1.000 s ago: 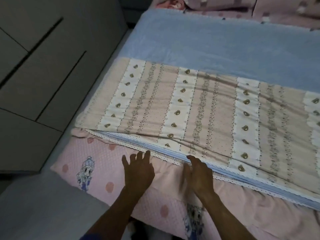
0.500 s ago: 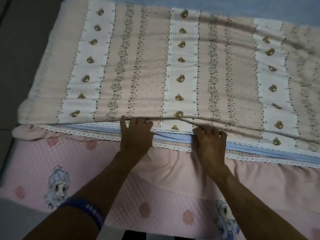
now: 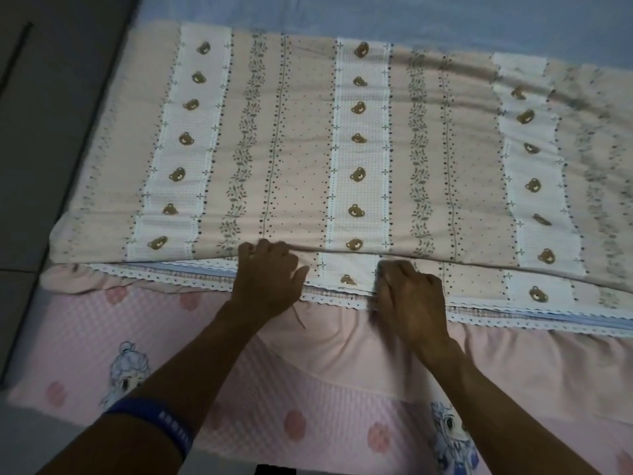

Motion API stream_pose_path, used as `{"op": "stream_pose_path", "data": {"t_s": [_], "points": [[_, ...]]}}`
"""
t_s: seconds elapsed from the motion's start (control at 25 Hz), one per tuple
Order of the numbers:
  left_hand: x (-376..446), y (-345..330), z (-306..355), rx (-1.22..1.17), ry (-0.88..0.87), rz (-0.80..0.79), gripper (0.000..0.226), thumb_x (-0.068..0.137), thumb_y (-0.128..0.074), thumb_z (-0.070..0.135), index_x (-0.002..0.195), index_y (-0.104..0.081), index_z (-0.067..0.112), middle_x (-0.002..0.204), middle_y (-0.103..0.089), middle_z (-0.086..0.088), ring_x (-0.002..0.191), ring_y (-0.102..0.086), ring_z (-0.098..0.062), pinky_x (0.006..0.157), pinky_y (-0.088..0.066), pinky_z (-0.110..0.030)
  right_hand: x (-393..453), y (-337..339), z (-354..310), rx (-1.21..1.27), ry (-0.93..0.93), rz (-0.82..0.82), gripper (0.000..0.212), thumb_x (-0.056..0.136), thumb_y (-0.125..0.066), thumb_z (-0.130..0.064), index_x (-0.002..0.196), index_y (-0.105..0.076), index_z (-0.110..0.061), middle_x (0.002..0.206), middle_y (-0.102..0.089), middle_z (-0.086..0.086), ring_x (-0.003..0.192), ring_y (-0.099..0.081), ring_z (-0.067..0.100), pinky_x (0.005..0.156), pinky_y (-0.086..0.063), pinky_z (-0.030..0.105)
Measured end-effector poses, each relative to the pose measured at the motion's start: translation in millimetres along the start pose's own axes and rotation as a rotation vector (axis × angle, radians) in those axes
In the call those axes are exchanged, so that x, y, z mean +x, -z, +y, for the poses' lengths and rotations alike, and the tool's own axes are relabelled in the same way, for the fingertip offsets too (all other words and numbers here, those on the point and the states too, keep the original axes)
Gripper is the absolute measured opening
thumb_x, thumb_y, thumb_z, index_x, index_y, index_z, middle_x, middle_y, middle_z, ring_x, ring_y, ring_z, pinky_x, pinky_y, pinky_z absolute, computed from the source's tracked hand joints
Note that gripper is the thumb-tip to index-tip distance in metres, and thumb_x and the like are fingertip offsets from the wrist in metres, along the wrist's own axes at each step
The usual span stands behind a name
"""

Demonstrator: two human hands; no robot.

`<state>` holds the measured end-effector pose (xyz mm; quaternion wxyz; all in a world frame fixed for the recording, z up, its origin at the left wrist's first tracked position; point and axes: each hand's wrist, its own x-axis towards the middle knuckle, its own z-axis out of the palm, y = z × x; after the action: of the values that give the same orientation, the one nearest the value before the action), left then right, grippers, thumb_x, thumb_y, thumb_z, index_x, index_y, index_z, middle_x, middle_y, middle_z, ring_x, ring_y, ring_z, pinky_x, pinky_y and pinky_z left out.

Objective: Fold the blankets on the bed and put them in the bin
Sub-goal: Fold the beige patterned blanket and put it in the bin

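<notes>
The bear-print blanket (image 3: pixel 342 149) lay folded into a long band across the near part of the bed (image 3: pixel 342 354), its lace-trimmed edges stacked along the side closest to the person and a blue sheet (image 3: pixel 376 15) showing beyond it. Judged from its creases and rounded folded end at the left, the blanket was soft, limp and fairly light, though bulky in several layers; it would sag wherever unsupported, so a hold through all layers at the near hem, with the hands set apart, seemed the soundest purchase. The left hand (image 3: pixel 269 279) rested at the near edge with its fingers (image 3: pixel 263 246) curled over the top layer and the thumb spread toward the lace trim, apparently gathering the cloth. The right hand (image 3: pixel 409 296) sat just beside it, fingers (image 3: pixel 394 269) bent tightly and bunched on the hem, gripping the fabric. How many layers each hand had taken could not be told. A blue wristband (image 3: pixel 161 423) circled the left forearm. No bin appeared in view, and the bed skirt (image 3: pixel 102 323) hung below the blanket.
</notes>
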<state>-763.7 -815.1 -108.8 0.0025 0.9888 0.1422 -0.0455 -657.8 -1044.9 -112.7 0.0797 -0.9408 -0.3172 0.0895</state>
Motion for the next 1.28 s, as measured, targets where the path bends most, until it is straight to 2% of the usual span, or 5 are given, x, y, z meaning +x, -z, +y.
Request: {"op": "stream_pose_path", "data": {"t_s": [0.16, 0.48, 0.84, 1.12, 1.28], "points": [[13, -1, -23, 0.185, 0.170, 0.076, 0.031, 0.079, -0.060, 0.017, 0.108, -0.052, 0.010, 0.097, -0.054, -0.013, 0.084, -0.051, -0.033, 0.077, -0.039, -0.044, 23, 1, 22, -0.164, -0.097, 0.204, 0.032, 0.089, -0.050, -0.019, 0.120, -0.055, -0.014, 0.119, -0.057, 0.010, 0.093, -0.055, 0.034, 0.078, -0.039, 0.044], [21, -3, -52, 0.202, 0.117, 0.075, 0.019, 0.067, -0.068, 0.001, 0.081, -0.061, 0.012, 0.073, -0.059, -0.010, 0.063, -0.058, -0.032, 0.080, -0.039, -0.045, 62, 23, 57, -0.301, -0.047, 0.162, 0.029, 0.068, -0.065, -0.013, 0.096, -0.057, -0.008, 0.090, -0.058, 0.013, 0.080, -0.055, 0.035, 0.083, -0.034, 0.047], [-20, -18, -71, 0.278, 0.146, -0.115, 0.031, 0.054, -0.072, 0.018, 0.080, -0.056, 0.010, 0.082, -0.054, -0.014, 0.073, -0.051, -0.030, 0.075, -0.034, -0.043, 13, 6, 60, -0.297, 0.152, 0.012, 0.037, 0.059, -0.080, -0.011, 0.093, -0.064, -0.016, 0.085, -0.060, 0.007, 0.072, -0.059, 0.033, 0.076, -0.037, 0.042], [-59, -9, -165, 0.370, 0.354, -0.260, 0.011, 0.081, -0.060, 0.015, 0.084, -0.068, 0.009, 0.073, -0.062, -0.014, 0.069, -0.060, -0.033, 0.083, -0.038, -0.051, 13, -5, 48, -0.273, 0.312, 0.019, 0.033, 0.067, -0.079, -0.012, 0.095, -0.062, -0.014, 0.086, -0.062, 0.009, 0.071, -0.058, 0.033, 0.072, -0.036, 0.042], [-37, 10, -98, 0.259, 0.190, -0.273, 0.026, 0.067, -0.068, 0.029, 0.088, -0.062, 0.014, 0.084, -0.058, -0.011, 0.080, -0.057, -0.033, 0.077, -0.042, -0.048, 4, 7, 55, -0.319, 0.230, -0.017, 0.033, 0.067, -0.070, -0.012, 0.099, -0.061, -0.016, 0.092, -0.061, 0.006, 0.078, -0.057, 0.032, 0.080, -0.031, 0.043]]}}
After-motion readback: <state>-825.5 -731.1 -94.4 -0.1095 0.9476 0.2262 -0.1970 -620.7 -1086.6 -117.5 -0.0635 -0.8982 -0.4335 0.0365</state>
